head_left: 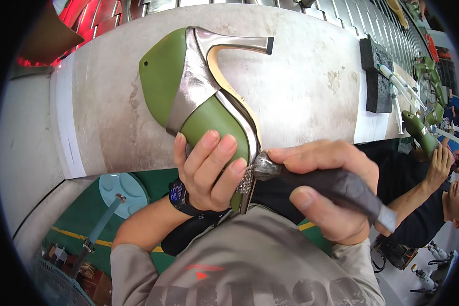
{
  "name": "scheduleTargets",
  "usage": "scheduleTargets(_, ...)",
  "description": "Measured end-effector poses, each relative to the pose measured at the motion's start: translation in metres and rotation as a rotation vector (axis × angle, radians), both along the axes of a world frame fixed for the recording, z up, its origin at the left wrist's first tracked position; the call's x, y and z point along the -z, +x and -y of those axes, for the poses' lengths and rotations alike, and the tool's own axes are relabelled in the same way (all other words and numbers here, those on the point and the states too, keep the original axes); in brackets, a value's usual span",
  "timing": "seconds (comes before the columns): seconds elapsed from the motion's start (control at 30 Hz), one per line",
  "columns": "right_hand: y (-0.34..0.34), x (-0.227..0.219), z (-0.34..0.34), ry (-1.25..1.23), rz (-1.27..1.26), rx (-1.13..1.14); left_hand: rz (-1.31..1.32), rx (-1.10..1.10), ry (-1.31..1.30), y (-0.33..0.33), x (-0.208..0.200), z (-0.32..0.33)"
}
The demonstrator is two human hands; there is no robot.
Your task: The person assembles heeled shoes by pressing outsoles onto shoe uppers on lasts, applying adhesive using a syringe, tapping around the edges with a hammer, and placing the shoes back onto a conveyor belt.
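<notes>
A high-heeled shoe [194,102] with pewter-coloured metallic straps is fitted over a green shoe last [163,76]. Its heel points away from me, to the far right, and its toe end comes down past the bench's near edge. My left hand [209,171] is wrapped round the forepart, beside a glittering toe strap [245,179]. In my right hand [336,173] is a hand tool [324,186] with a dark handle and a rounded metal head. That head meets the sole's edge by the glittering strap; the exact contact is hard to make out.
The shoe's heel end lies over a pale, stained workbench [311,97]. A black block [376,76] and several syringes [395,84] lie at right. Beyond, another person's hand [438,166] holds a green last [418,130]. Metal slats [336,13] run behind; a light-blue stool [122,196] stands lower left.
</notes>
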State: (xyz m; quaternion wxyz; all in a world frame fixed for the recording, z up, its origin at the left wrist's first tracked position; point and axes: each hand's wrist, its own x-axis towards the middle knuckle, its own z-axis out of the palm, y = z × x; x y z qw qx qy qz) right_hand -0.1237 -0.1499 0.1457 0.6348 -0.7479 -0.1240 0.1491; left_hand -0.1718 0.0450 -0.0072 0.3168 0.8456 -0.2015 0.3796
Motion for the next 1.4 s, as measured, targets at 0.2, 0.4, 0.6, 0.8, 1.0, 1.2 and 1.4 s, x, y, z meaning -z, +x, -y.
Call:
scheduleTargets(0.2, 0.028, -0.010, -0.010, 0.043, -0.421, 0.170, 0.065, -0.010, 0.009, 0.003, 0.010, 0.001)
scheduleTargets(0.4, 0.072, -0.002, -0.005, -0.045, -0.426, -0.010, 0.038, -0.023, 0.010, -0.001, 0.008, 0.003)
scheduleTargets(0.6, 0.114, -0.004, -0.022, -0.212, -0.497, -0.144, 0.016, -0.012, -0.001, 0.000, 0.005, 0.003)
scheduleTargets(0.8, 0.111, 0.003, -0.039, -0.248, -0.336, -0.115, 0.041, -0.061, -0.057, -0.001, 0.007, 0.008)
scheduleTargets(1.0, 0.124, 0.008, -0.039, -0.276, -0.229, -0.204, -0.015, -0.022, -0.056, -0.004, 0.002, 0.006)
scheduleTargets(1.2, 0.169, -0.011, -0.074, -0.542, 0.006, -0.706, 0.004, -0.044, -0.038, -0.007, 0.006, 0.006)
scheduleTargets(1.4, 0.107, 0.004, -0.036, -0.167, -0.084, -0.166, -0.093, 0.049, 0.085, 0.002, -0.022, -0.014)
